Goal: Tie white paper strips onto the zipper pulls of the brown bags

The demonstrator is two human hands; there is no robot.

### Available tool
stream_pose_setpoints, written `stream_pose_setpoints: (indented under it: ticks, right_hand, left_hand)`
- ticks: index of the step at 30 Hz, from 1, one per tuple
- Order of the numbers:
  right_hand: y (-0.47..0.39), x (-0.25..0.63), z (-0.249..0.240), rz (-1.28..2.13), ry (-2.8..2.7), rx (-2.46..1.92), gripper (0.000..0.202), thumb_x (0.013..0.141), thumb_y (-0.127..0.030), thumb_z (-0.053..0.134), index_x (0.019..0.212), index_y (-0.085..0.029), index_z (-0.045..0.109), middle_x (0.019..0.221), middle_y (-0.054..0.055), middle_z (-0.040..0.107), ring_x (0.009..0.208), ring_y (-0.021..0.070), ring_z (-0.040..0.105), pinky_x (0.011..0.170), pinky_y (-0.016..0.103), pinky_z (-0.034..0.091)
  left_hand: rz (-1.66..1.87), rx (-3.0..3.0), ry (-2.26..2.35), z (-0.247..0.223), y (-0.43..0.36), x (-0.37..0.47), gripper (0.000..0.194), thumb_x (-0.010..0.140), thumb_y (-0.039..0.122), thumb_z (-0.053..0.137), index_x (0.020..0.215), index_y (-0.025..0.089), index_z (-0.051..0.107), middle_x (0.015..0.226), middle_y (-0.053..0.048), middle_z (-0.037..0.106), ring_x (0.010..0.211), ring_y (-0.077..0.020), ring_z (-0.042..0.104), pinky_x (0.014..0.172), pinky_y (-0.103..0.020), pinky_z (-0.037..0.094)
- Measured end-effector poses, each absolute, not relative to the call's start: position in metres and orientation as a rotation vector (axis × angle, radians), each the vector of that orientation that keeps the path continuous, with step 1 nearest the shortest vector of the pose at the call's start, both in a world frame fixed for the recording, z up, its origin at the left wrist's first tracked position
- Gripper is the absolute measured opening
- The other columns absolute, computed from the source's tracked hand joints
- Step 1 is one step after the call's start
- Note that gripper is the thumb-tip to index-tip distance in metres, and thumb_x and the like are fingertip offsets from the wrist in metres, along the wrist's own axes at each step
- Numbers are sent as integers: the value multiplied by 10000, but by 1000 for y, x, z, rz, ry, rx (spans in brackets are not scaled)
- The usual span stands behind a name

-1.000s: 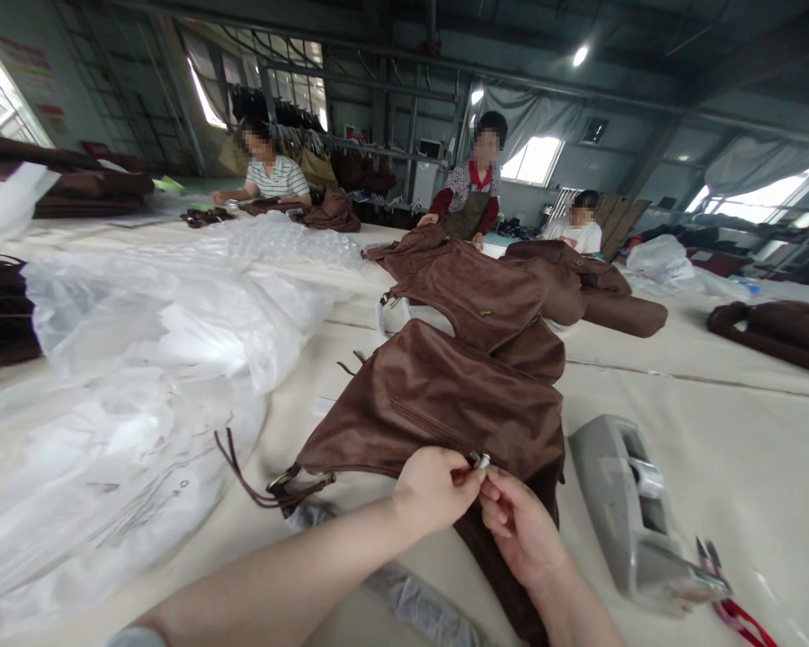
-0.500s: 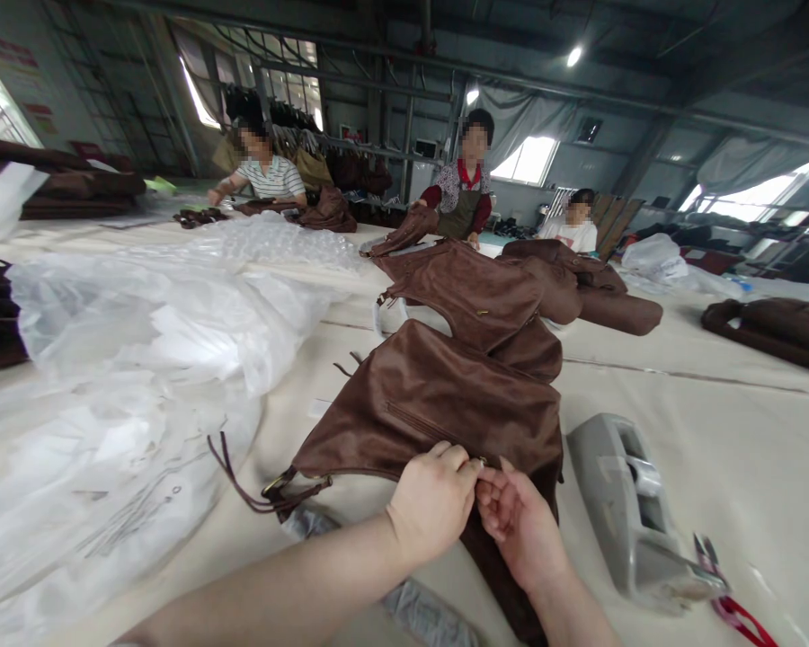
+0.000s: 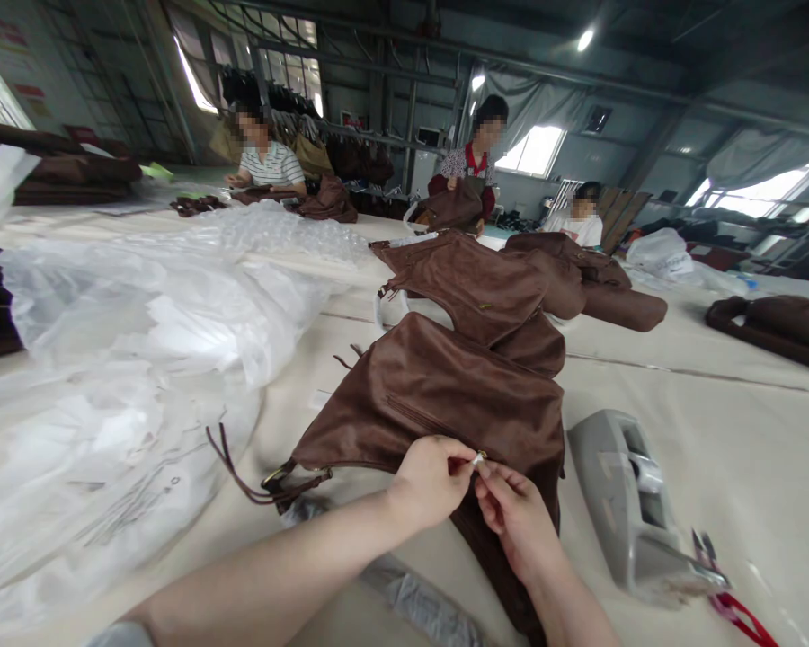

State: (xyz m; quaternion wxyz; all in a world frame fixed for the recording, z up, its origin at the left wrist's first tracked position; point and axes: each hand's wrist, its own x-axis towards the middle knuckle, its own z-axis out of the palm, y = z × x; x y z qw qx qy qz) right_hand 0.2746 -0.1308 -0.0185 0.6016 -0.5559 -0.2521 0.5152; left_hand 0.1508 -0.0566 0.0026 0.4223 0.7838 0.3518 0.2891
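The left hand and right hand pinch a small white piece between closed fingertips, over the brown leather bag

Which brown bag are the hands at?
The nearest bag, left of the grey tape dispenser: left hand and right hand meet over it, at a small white piece.

Dark brown bag, off-white bench, grey tape dispenser, red-handled snips, milky white plastic, a person's shirt striped white and grey
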Motion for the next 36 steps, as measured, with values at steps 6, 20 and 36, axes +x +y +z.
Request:
stream_pose_setpoints:
  ticks: [6, 20, 36]
  right_hand:
    - [-130, 274, -18, 1174, -569, -1298, 379, 591, -469, 783, 685, -138, 626, 529, -27, 531, 366, 29, 327, 328, 169, 172]
    - [-132, 277, -27, 1083, -841, -1490, 342, 792, -465, 584, 622, -183, 491, 436, -68, 401, 357, 58, 287, 365, 210, 192]
    - [-140, 308, -21, 230, -1661, -2279, 304, 909, -308, 439, 706, -200, 637, 706, 82, 697, 631, 195, 628, 538, 291, 299]
  left_hand:
    - [661, 1807, 903, 6, -59, 153, 247, 757, 172, 520, 882, 183, 732, 832, -6, 734, 713, -129, 658, 681, -216, 517]
    - [615, 2278, 731, 19, -57, 145, 232, 733, 109, 492, 819, 200, 687, 791, 5, 691, 718, -134, 613, 687, -229, 481]
    - [99, 3130, 634, 42, -33, 207, 106, 795, 114, 574, 788, 111, 680, 808, -108, 653, 788, -236, 630, 669, -317, 489]
